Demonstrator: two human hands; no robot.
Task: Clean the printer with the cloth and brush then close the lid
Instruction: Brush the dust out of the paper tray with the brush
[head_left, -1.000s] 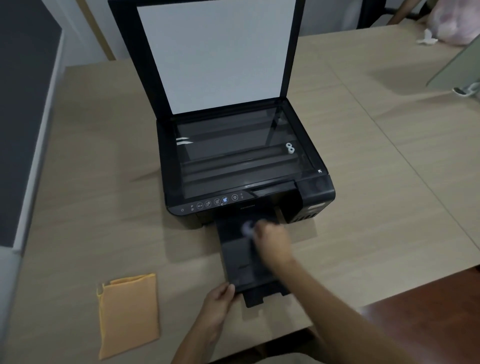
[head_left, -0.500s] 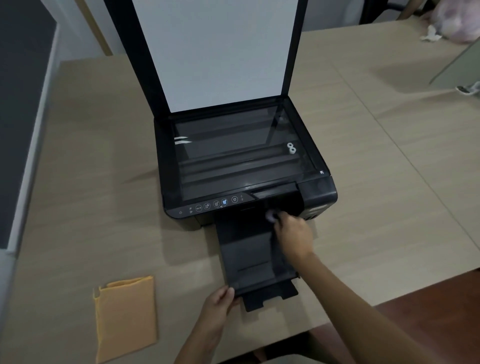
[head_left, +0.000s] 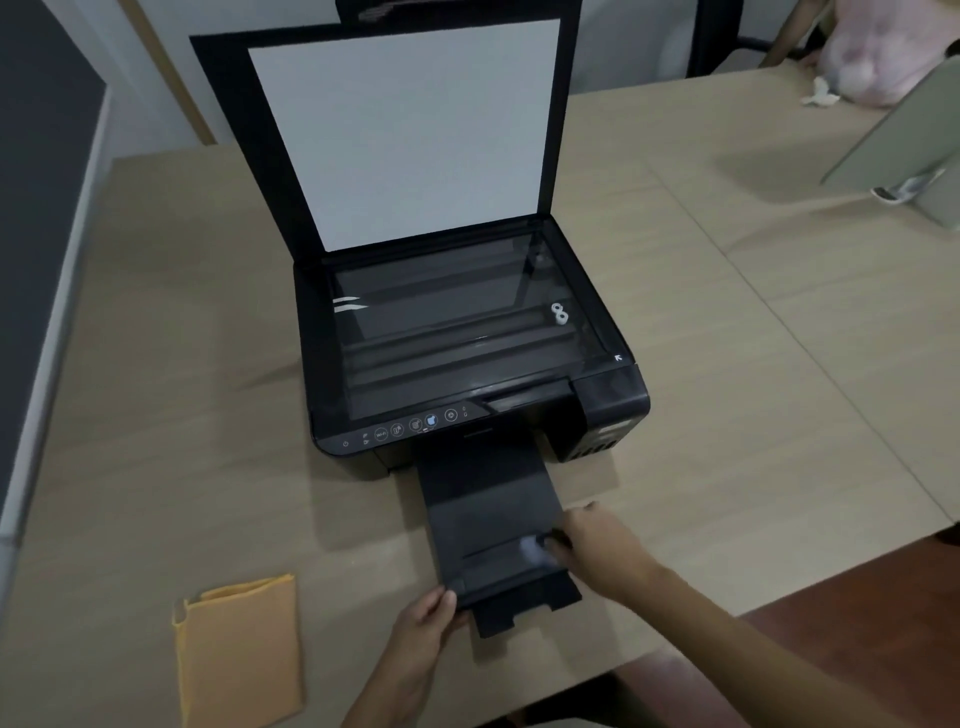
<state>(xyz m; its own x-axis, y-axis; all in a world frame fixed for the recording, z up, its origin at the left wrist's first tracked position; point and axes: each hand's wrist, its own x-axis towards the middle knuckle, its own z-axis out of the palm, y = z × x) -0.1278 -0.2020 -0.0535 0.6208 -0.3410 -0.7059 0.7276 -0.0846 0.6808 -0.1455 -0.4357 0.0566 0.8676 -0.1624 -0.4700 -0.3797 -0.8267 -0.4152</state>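
Observation:
A black printer (head_left: 613, 400) stands in the middle of the wooden table (head_left: 156, 415), its scanner lid (head_left: 405, 130) raised upright and the glass bare. Its output tray (head_left: 483, 509) is pulled out toward me. My right hand (head_left: 597, 545) is over the tray's front right part, shut on a small brush (head_left: 535, 553) whose pale blurred tip touches the tray. My left hand (head_left: 423, 629) grips the tray's front left corner. A folded orange cloth (head_left: 239, 649) lies flat on the table at the lower left, apart from both hands.
A grey stand or panel (head_left: 904, 156) leans at the right edge of the table. A pink soft object (head_left: 872, 57) and a person's arm (head_left: 784, 41) sit at the far right corner. The table's front edge runs just below my hands.
My right hand swept with the brush from the tray's middle up to the printer's mouth, then back down to the tray's front right. My left hand stayed on the tray's corner.

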